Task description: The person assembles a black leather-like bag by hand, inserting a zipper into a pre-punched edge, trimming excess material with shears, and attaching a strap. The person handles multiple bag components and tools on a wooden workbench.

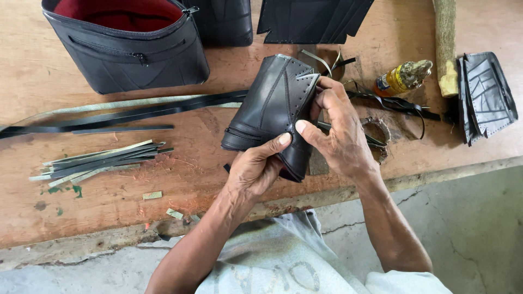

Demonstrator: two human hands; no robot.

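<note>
Both my hands hold a black leather pouch piece [269,106] over the wooden workbench [109,201]. My left hand [253,169] grips its lower edge from below, thumb pressed on the front. Closed around the pouch's right edge is my right hand [332,128], fingers curled over a row of punched holes near the top. The pouch has stitched seams and a zip at its lower left.
A black zipped bag with red lining [128,46] stands at the back left. Long black straps [125,114] and a bundle of cut strips [103,160] lie left. A glue bottle [400,79], scissors [378,136], a wooden handle [445,41] and folded black pieces [485,95] lie right.
</note>
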